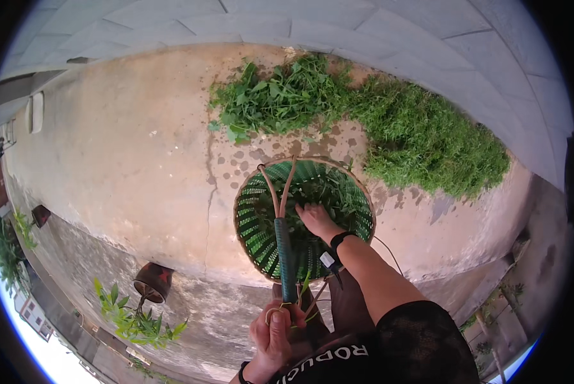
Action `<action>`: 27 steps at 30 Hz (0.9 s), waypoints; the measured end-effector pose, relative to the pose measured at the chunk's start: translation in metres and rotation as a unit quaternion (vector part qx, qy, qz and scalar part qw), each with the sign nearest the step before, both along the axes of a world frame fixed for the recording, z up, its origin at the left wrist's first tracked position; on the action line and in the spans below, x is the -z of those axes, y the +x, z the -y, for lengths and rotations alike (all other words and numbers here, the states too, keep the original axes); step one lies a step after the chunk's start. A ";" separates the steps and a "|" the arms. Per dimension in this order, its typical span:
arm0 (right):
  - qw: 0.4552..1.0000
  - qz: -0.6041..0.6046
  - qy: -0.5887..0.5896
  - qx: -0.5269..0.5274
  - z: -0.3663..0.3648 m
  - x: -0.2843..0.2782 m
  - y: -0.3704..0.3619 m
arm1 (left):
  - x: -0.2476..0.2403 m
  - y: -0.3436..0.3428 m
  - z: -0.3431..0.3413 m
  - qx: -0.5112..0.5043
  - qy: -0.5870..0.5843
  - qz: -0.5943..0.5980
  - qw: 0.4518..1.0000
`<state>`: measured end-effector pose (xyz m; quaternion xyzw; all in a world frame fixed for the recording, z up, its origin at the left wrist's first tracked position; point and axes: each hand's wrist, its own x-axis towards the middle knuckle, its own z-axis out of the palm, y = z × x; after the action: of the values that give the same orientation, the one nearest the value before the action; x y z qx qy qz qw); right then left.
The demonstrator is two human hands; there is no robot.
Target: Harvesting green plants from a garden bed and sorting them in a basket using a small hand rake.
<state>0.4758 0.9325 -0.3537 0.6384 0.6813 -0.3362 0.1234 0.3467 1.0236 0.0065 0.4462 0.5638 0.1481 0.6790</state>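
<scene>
A round green woven basket with a brown rim stands in front of me, with loose leafy greens inside. Its handle, wrapped in blue-green and forked at the far end, crosses over the opening toward me. Around the near end of that handle my left hand is closed, with a thin yellowish loop and some green stems beside its thumb. My right hand reaches down into the basket, its fingers bent and closed at the greens. Its fingertips are partly hidden among the leaves.
Beyond the basket lie a heap of broad-leafed greens and a larger heap of finer greens on the wet-spotted concrete. Past them runs grey paving. A potted plant is at lower left, below the concrete's edge.
</scene>
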 end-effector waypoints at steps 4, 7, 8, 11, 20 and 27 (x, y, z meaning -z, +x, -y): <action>0.985 -0.118 -0.100 0.071 -0.038 -0.018 0.004 | 0.023 0.005 0.002 -0.058 -0.025 -0.048 0.997; 0.966 -0.145 -0.185 0.105 -0.083 -0.041 0.017 | 0.053 0.001 0.003 -0.073 -0.049 -0.066 0.994; 0.955 -0.158 -0.222 0.119 -0.092 -0.047 0.026 | 0.062 0.002 0.005 -0.096 -0.050 -0.070 0.992; 0.942 -0.180 -0.243 0.142 -0.106 -0.049 0.054 | 0.091 -0.006 0.003 -0.109 -0.024 -0.087 0.990; 0.851 -0.297 -0.267 0.343 -0.066 -0.148 0.184 | 0.155 -0.039 -0.021 -0.128 0.039 -0.122 0.984; 0.703 -0.362 -0.171 0.588 0.019 -0.139 0.216 | 0.175 -0.073 -0.032 -0.124 0.046 -0.113 0.985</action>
<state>0.6919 0.9133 -0.2149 0.7067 0.0907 -0.6565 -0.2479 0.2735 1.0553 -0.1688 0.4175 0.6803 0.2052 0.5664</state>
